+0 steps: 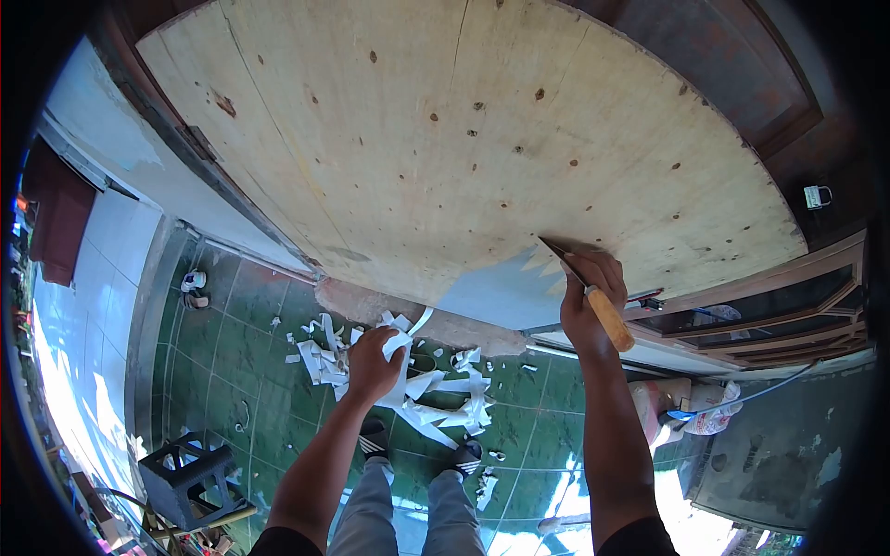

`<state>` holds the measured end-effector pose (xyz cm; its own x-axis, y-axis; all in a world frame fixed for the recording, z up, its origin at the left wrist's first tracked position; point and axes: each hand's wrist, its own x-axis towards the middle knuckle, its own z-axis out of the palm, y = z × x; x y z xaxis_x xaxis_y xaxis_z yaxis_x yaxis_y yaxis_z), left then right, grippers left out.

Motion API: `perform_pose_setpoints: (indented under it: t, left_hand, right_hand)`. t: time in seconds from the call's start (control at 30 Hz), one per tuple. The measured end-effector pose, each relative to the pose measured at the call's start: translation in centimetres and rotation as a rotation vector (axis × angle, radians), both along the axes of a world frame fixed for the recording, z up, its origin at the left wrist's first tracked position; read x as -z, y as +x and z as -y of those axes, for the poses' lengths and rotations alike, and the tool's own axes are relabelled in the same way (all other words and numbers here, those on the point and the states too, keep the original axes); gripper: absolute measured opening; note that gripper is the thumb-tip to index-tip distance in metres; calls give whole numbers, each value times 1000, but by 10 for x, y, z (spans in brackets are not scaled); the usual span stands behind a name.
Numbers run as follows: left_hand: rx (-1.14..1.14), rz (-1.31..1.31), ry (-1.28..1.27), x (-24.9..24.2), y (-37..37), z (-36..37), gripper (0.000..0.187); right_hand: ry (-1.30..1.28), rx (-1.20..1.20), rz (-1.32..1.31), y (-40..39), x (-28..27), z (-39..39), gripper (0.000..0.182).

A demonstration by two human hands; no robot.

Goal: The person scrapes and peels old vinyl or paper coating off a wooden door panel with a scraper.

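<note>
A large plywood panel (417,139) with dark knots fills the upper view, and a grey-blue patch (496,295) remains along its lower edge. My right hand (593,287) is wrapped round a scraper with a wooden handle (609,320); its pointed metal blade lies at the panel, by the upper right edge of the patch. Lower left of the patch, my left hand (375,361) is closed on a crumpled white strip (399,343). Below it, many torn white strips (445,385) lie on the green floor around my feet.
A dark plastic stool (193,482) stands at the lower left. Shoes (194,289) lie by the left wall. Sacks (660,400) and a blue-handled tool (686,414) are at the right, below a wooden window frame (769,301). A padlock (817,196) hangs at the far right.
</note>
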<state>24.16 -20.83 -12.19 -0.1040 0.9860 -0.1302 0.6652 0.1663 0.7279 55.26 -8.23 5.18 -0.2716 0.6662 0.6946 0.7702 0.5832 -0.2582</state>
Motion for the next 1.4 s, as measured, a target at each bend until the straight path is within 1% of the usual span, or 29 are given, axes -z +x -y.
perform_pose_setpoints:
  t: [0.03, 0.07, 0.17, 0.27, 0.37, 0.4, 0.5, 0.53, 0.6, 0.7, 0.77, 0.8, 0.83, 0.9, 0.97, 1.0, 1.03, 1.1, 1.17, 1.3, 1.4]
  left_hand:
    - [-5, 139, 33, -8, 10, -10, 38]
    - [-3, 127, 97, -14, 22, -18, 35]
    - [2, 293, 96, -57, 53, -46, 34]
    - [33, 395, 139, -81, 79, -71, 31]
    - [32, 657, 19, -100, 101, -92, 31]
    - [18, 694, 119, -102, 110, -99, 31]
    - [19, 781, 84, -112, 126, -108, 32]
    - [2, 781, 103, -116, 131, -110, 32]
    - [0, 819, 12, -125, 136, -117, 33]
    - [-38, 883, -95, -141, 146, -125, 36]
    - [-83, 919, -137, -152, 151, -131, 36]
    - [-109, 934, -155, -157, 153, -133, 36]
    - [-132, 948, -175, -159, 155, -134, 36]
    - [-180, 1002, -182, -160, 158, -135, 34]
    - [-233, 1077, -163, -157, 162, -135, 32]
    - [-262, 1123, -142, -154, 165, -135, 31]
    - [-292, 1170, -122, -151, 168, -133, 29]
    - [-319, 1108, -76, -148, 171, -132, 27]
    - [-346, 1046, -39, -143, 173, -128, 24]
    - [-376, 956, 11, -111, 175, -117, 20]
    - [-374, 867, 38, -85, 174, -100, 18]
  right_hand:
    - [-2, 6, -4, 1, 6, 0, 33]
    - [-19, -24, -69, 2, 15, 0, 34]
    - [-13, -27, -50, 4, 6, -2, 36]
    - [-2, 29, -91, -1, -4, 4, 16]
    - [-57, -13, 2, 3, 2, 0, 17]
    - [-38, 4, -9, 2, -2, 2, 18]
    - [37, 34, -58, 0, -6, 4, 18]
    - [-8, 14, -41, 1, -1, 5, 17]
    - [-83, -25, -4, 4, 6, 1, 15]
    - [-111, -52, -95, 8, -6, 4, 12]
    - [-36, -39, -184, 16, -27, 7, 24]
    - [17, -12, -186, 20, -40, 8, 23]
    - [36, -22, -123, 27, -60, 10, 10]
    - [168, -71, 23, 40, -92, 4, 13]
    - [295, -148, 155, 48, -117, -8, 22]
    - [358, -186, 221, 52, -122, -14, 27]
    - [367, -209, 290, 58, -123, -20, 27]
    - [389, -258, 430, 67, -122, -31, 27]
    - [477, -270, 512, 72, -118, -37, 29]
    - [568, -298, 632, 81, -105, -44, 37]
    - [633, -254, 601, 75, -103, -45, 28]
